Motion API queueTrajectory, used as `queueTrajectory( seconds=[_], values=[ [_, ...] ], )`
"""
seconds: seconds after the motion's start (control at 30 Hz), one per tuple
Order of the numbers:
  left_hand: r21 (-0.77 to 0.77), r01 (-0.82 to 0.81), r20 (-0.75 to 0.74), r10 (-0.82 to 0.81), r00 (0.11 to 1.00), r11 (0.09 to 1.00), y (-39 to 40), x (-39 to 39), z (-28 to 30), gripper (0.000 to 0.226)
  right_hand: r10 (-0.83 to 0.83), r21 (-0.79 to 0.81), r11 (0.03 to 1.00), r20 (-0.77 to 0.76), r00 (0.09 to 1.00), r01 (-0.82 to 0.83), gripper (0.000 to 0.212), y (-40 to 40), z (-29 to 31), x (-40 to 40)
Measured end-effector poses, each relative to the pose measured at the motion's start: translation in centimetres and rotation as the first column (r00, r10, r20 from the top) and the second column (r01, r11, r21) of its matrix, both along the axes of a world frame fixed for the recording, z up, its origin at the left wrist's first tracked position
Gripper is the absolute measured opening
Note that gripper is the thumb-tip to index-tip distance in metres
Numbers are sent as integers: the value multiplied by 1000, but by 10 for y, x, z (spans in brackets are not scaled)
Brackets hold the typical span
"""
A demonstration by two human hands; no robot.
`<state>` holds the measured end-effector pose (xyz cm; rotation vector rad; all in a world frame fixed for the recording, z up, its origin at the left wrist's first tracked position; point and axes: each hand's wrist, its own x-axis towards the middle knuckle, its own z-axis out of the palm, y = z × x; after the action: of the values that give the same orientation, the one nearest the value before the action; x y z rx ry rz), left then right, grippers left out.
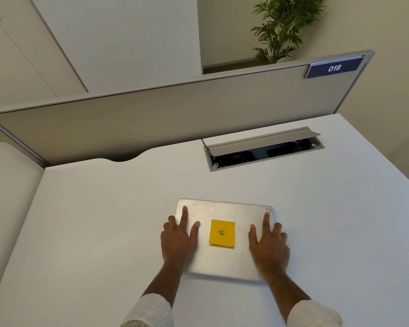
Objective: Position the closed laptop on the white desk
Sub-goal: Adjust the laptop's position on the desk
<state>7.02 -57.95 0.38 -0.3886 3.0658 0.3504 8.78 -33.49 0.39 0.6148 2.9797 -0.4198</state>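
The closed silver laptop (224,239) lies flat on the white desk (92,220), near its front edge, with a yellow sticky note (222,233) on its lid.

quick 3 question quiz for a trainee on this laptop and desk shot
1. True or false: the laptop lies closed and flat on the white desk.
2. What is stuck on its lid? A) yellow sticky note B) blue label C) nothing
3. Fill in: the cable hatch behind the laptop has its flap ____.

Key:
1. True; the left hand and right hand rest flat on the lid.
2. A, the yellow sticky note.
3. open
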Motion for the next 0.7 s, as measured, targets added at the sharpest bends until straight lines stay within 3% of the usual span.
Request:
queueTrajectory(
  seconds=[0.3,0.7],
  values=[
    [-106,9,-19,-11,1000,994,8,6,-3,65,6,24,1000,13,1000,-7,70,-1,-1,1],
    [-81,-73,34,76,996,994,19,10,3,59,9,41,999,14,1000,-10,70,-1,-3,1]
  ],
)
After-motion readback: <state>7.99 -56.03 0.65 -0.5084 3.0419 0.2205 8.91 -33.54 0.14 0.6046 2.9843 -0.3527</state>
